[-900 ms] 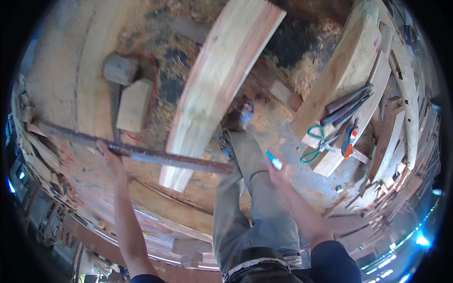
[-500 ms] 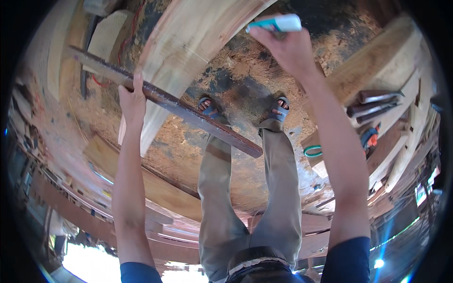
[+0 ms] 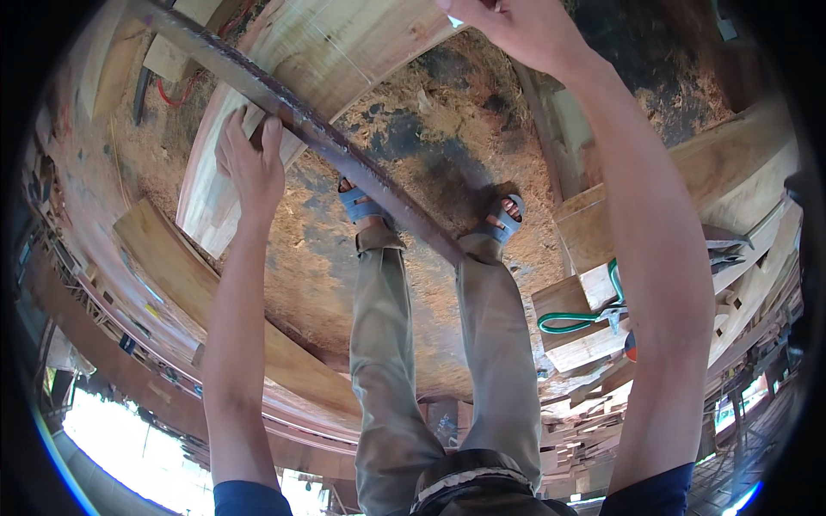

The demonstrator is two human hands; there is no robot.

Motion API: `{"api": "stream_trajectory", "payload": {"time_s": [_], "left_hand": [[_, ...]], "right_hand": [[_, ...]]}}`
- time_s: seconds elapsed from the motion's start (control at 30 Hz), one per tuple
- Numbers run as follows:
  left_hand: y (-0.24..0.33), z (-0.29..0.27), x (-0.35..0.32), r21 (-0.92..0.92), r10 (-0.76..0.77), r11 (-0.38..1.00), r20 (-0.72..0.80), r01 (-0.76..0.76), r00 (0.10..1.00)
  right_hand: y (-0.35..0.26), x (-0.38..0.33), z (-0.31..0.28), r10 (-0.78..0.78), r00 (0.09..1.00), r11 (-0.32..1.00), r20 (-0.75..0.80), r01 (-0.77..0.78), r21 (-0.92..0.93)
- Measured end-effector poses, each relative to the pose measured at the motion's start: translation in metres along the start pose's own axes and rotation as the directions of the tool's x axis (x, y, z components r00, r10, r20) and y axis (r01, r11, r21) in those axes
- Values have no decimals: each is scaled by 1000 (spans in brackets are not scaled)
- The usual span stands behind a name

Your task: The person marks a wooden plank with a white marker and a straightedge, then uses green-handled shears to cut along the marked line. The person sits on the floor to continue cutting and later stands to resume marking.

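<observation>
Two nearly closed hands: bar (image 3: 314, 131) in my left hand (image 3: 254, 165), pen (image 3: 454, 21) in my right hand (image 3: 538, 34); slackness could tip the bar.

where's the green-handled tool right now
In the head view, the green-handled tool lies at right on pale wood, just left of the right forearm.

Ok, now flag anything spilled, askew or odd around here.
Loose wood shavings litter the dark-stained floor around the sandals, looking like unswept spill, perhaps just cutting waste. Nothing else stands out; the plank crossed by the long bar shows no obvious break.
</observation>
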State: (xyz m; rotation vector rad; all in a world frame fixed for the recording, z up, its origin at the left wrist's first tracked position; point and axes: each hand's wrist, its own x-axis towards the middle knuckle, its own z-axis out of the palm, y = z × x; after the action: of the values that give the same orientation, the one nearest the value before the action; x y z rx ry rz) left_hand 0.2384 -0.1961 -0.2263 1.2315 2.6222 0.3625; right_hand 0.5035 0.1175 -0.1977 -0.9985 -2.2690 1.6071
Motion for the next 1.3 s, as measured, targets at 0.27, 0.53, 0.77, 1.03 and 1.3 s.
{"api": "stream_trajectory", "payload": {"time_s": [0.27,0.53,0.77,1.03,1.3], "left_hand": [[-74,19,-52,113,-128,985,-16,129,992],[-81,24,-52,110,-108,988,-45,112,993],[-81,24,-51,94,-123,987,-63,129,990],[-86,18,-48,74,-77,994,-79,83,994],[-36,18,0,-51,-95,995,-118,90,988]], "right_hand": [[4,1,0,-159,987,977,-19,155,-146],[0,3,-3,-131,991,969,42,136,-205],[-1,3,2,-208,977,958,-37,196,-209],[10,-7,1,-63,982,998,-177,62,-15],[-25,-113,83,514,766,846,-386,-379,375]]}}
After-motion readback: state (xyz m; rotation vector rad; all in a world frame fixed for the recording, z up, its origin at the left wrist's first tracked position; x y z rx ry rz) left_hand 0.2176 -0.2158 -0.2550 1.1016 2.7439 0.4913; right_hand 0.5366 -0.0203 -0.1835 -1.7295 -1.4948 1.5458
